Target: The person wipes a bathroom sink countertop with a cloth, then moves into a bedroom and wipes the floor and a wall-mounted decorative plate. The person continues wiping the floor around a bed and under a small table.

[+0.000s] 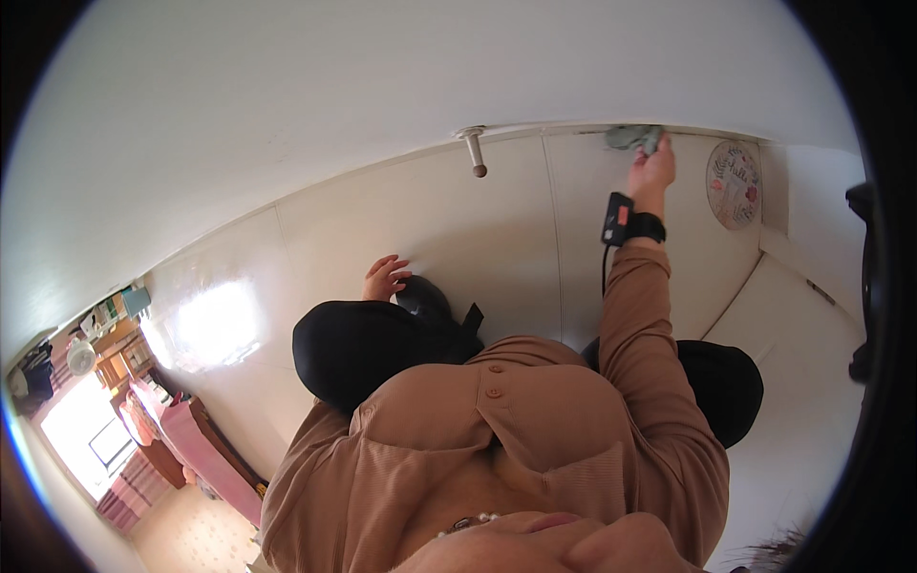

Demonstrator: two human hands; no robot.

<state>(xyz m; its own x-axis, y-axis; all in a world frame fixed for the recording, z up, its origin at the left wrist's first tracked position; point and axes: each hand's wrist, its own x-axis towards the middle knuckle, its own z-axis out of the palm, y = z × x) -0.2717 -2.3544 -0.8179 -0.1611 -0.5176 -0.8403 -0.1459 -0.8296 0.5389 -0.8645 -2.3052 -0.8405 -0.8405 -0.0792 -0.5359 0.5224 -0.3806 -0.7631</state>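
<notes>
My right hand [653, 166] is shut on a grey-green cloth [634, 137], which lies against the seam where the white wall meets the pale floor panels. A black strap with a small cabled device is round that wrist. My left hand [385, 278] is beside my black shoe [424, 297], low over the floor, with its fingers curved and somewhat apart and nothing seen in them. Between the two hands, a metal door stop [474, 152] with a brown tip projects from the base of the wall.
A round floral plaque [733, 185] bearing writing is near the corner right of the cloth. Further right is a pale door-like panel [795, 315]. At the far left, a room shows a bright window [89, 437], a white fan [81, 356] and furniture with a pink cloth [204, 448].
</notes>
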